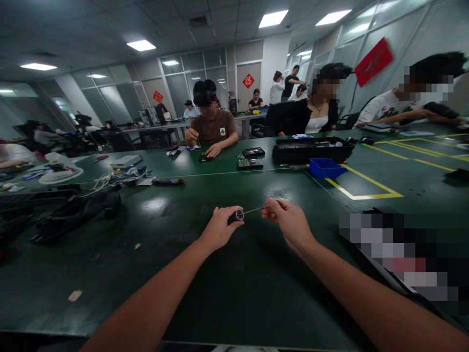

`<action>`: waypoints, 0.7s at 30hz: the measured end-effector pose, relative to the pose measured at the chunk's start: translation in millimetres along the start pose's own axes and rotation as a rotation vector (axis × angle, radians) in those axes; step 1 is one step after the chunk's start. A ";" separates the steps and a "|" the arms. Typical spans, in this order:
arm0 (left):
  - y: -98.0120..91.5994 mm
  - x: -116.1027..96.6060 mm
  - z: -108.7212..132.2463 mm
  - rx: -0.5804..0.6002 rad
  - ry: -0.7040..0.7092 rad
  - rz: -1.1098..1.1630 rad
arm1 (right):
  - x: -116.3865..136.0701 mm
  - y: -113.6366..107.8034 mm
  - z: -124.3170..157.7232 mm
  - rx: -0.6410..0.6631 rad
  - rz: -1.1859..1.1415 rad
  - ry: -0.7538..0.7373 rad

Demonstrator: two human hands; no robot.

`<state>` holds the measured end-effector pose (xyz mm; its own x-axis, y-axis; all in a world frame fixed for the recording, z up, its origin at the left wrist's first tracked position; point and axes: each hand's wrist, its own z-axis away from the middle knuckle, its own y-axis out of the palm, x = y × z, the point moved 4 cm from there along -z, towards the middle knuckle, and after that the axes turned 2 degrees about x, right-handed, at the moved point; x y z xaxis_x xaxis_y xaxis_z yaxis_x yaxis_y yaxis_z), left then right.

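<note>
head view | left hand (pixel 220 228) is gripping black cylinder (pixel 239 215), round end facing the wearer | right hand (pixel 289 221) is pinching thin rod (pixel 252 210), its axis running leftward to that end; whether inside, cannot tell | both above green tabletop (pixel 234 288)
</note>
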<state>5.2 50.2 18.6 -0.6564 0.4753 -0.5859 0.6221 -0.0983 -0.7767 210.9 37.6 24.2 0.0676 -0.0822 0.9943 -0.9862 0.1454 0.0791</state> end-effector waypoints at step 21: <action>-0.1 1.5 0.2 -0.001 0.020 -0.036 | 8.0 4.7 9.5 0.136 0.338 -0.199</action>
<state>4.1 50.8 17.7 -0.6697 0.4963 -0.5524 0.5983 -0.0801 -0.7973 205.3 28.2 31.9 -0.2810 -0.2427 0.9285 -0.9597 0.0668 -0.2730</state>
